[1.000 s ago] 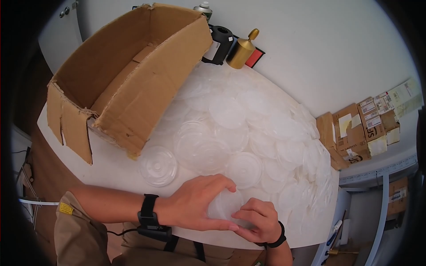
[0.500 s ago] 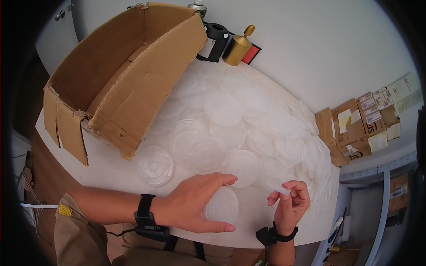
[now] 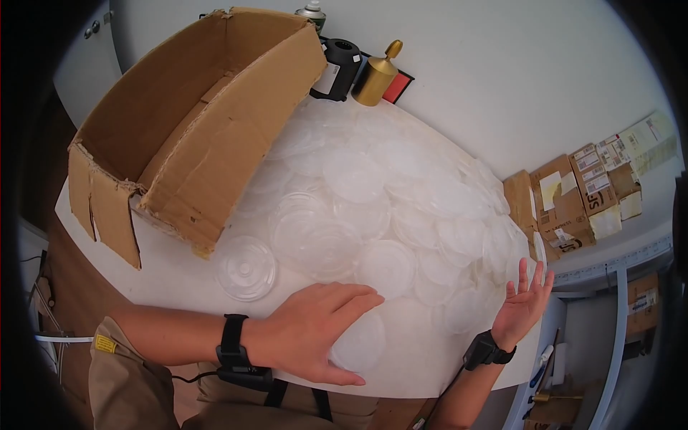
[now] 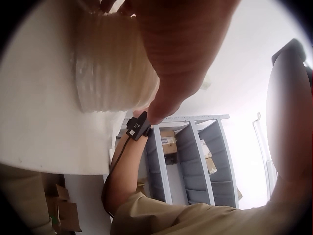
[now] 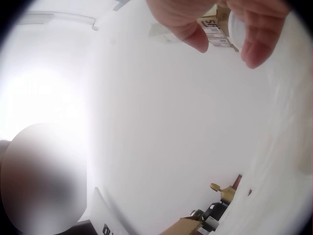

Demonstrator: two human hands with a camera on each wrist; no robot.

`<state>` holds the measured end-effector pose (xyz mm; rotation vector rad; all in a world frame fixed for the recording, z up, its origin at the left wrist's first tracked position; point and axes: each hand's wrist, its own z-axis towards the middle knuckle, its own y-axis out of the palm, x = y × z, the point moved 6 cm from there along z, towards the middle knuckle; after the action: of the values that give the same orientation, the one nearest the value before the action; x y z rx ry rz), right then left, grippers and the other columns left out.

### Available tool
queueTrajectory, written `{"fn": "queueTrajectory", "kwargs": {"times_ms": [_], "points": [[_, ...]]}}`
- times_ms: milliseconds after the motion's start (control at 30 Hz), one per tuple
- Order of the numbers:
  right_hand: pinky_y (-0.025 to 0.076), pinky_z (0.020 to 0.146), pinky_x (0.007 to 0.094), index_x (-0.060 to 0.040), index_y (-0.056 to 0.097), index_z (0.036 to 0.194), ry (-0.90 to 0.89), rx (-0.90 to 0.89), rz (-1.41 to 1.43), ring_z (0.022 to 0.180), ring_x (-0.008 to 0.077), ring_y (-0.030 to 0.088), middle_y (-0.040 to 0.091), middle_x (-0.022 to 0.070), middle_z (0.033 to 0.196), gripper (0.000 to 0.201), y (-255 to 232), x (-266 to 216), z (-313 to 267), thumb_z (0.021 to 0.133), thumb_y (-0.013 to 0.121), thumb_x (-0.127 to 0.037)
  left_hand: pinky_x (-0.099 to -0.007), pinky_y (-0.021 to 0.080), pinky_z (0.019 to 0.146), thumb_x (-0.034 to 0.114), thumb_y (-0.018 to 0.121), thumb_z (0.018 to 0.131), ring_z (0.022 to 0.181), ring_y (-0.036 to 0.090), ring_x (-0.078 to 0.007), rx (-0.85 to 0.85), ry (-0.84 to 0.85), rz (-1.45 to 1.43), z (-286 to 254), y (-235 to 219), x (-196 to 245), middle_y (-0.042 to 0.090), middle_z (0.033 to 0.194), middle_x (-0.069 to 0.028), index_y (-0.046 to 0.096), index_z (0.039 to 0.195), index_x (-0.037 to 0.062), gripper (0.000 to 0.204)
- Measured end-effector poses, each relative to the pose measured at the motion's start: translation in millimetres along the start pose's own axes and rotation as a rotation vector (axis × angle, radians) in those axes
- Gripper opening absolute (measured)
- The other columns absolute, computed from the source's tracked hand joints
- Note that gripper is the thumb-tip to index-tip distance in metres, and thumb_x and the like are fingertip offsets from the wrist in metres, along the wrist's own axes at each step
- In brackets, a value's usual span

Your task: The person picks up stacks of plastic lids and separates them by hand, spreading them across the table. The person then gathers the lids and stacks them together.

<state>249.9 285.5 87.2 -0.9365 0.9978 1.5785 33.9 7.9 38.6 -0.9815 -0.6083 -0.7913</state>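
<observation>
My left hand [image 3: 304, 333] grips a stack of clear plastic lids [image 3: 364, 340] near the table's front edge, fingers on the far side and thumb on the near side. The left wrist view shows the ribbed side of this tall stack [image 4: 115, 63]. At the right table edge my right hand [image 3: 522, 308] is raised, its fingers spread and extended. Just beyond its fingertips a single lid [image 3: 540, 246] stands edge-on; in the right wrist view a pale disc [image 5: 236, 32] shows partly behind the fingers. A wide heap of loose lids [image 3: 430, 215] covers the table between and beyond my hands.
A worn open cardboard box [image 3: 208, 143] stands at the back left. One lid [image 3: 246, 269] lies apart in front of it. A gold canister [image 3: 375, 80], a black device [image 3: 340, 68] and a spray can [image 3: 312, 13] line the wall. Cartons [image 3: 566, 201] and shelving [image 3: 609, 344] stand right.
My right hand has left the stack with a small pinched piece, moved right past the heap, and its fingers have spread. The left hand stays round the stack.
</observation>
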Motion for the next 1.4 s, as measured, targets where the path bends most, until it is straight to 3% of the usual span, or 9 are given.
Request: {"fn": "queueTrajectory", "kwargs": {"times_ms": [167, 233, 333, 467, 600, 800, 1133, 1233, 1400], "points": [[0.055, 0.071, 0.0266, -0.0026, 0.030, 0.156, 0.043, -0.076, 0.023, 0.105, 0.0196, 0.066, 0.047, 0.0170, 0.150, 0.065, 12, 6, -17, 0.098, 0.057, -0.018, -0.0425, 0.046, 0.096, 0.047, 0.087, 0.067, 0.115, 0.058, -0.0337, -0.148, -0.056, 0.157, -2, 3, 3, 0.056, 0.132, -0.0187, 0.047, 0.142, -0.0004, 0.097], [0.054, 0.071, 0.0267, 0.0000, 0.044, 0.146, 0.117, -0.456, 0.082, 0.085, 0.0146, 0.065, 0.064, 0.0115, 0.125, 0.055, 36, 11, -32, 0.096, 0.062, -0.015, -0.0419, 0.045, 0.095, 0.046, 0.087, 0.066, 0.114, 0.057, -0.0320, -0.178, -0.064, 0.172, -1, 4, 4, 0.056, 0.130, -0.0173, 0.047, 0.142, 0.0001, 0.098], [0.053, 0.069, 0.0251, 0.0024, 0.056, 0.134, 0.188, -0.842, -0.064, 0.077, 0.0137, 0.065, 0.069, 0.0061, 0.104, 0.045, 69, 15, -77, 0.092, 0.066, -0.008, -0.0407, 0.045, 0.093, 0.043, 0.088, 0.065, 0.111, 0.056, -0.0301, -0.256, -0.090, 0.229, -2, 5, 6, 0.057, 0.126, -0.0147, 0.046, 0.143, 0.0009, 0.098], [0.053, 0.069, 0.0253, -0.0005, 0.060, 0.133, 0.131, -1.242, -0.299, 0.077, 0.0129, 0.064, 0.069, 0.0085, 0.103, 0.050, 102, 12, -119, 0.086, 0.075, -0.007, -0.0386, 0.045, 0.089, 0.036, 0.090, 0.064, 0.109, 0.054, -0.0279, -0.349, -0.093, 0.304, -3, 8, 5, 0.057, 0.121, -0.0117, 0.042, 0.146, 0.0008, 0.101], [0.054, 0.071, 0.0272, -0.0040, 0.061, 0.135, 0.107, -1.388, -0.435, 0.083, 0.0149, 0.065, 0.070, 0.0101, 0.107, 0.052, 113, 14, -133, 0.085, 0.077, -0.009, -0.0395, 0.047, 0.087, 0.031, 0.089, 0.065, 0.106, 0.056, -0.0297, -0.212, -0.061, 0.238, -5, 6, 3, 0.058, 0.116, -0.0123, 0.035, 0.150, 0.0000, 0.105], [0.054, 0.080, 0.0283, 0.0009, 0.056, 0.136, 0.422, -1.254, -0.234, 0.100, 0.0163, 0.067, 0.069, 0.0125, 0.118, 0.046, 100, 22, -124, 0.095, 0.069, -0.014, -0.0427, 0.050, 0.089, 0.033, 0.088, 0.072, 0.104, 0.060, -0.0381, 0.019, -0.078, -0.107, -2, 0, -1, 0.057, 0.122, -0.0207, 0.032, 0.150, -0.0033, 0.103], [0.050, 0.091, 0.0292, 0.0031, 0.052, 0.139, 0.545, -1.250, -0.110, 0.106, 0.0135, 0.063, 0.068, 0.0137, 0.124, 0.039, 102, 33, -145, 0.104, 0.055, -0.014, -0.0431, 0.051, 0.088, 0.035, 0.087, 0.074, 0.106, 0.060, -0.0403, 0.090, -0.046, -0.218, 1, -6, -2, 0.056, 0.124, -0.0222, 0.037, 0.145, -0.0044, 0.095], [0.051, 0.083, 0.0288, 0.0021, 0.053, 0.138, 0.374, -1.289, -0.255, 0.095, 0.0145, 0.064, 0.068, 0.0137, 0.118, 0.039, 108, 31, -151, 0.102, 0.057, -0.011, -0.0427, 0.052, 0.086, 0.031, 0.085, 0.075, 0.106, 0.061, -0.0405, 0.093, -0.020, -0.227, 0, -7, -1, 0.056, 0.124, -0.0226, 0.038, 0.143, -0.0044, 0.091], [0.050, 0.063, 0.0257, 0.0002, 0.063, 0.113, -0.066, -1.024, -0.239, 0.073, 0.0136, 0.060, 0.065, 0.0109, 0.101, 0.025, 102, 11, -134, 0.089, 0.069, -0.006, -0.0418, 0.053, 0.087, 0.028, 0.082, 0.075, 0.108, 0.061, -0.0402, 0.063, -0.157, -0.167, -2, -8, -7, 0.054, 0.128, -0.0241, 0.039, 0.144, -0.0055, 0.088]]}}
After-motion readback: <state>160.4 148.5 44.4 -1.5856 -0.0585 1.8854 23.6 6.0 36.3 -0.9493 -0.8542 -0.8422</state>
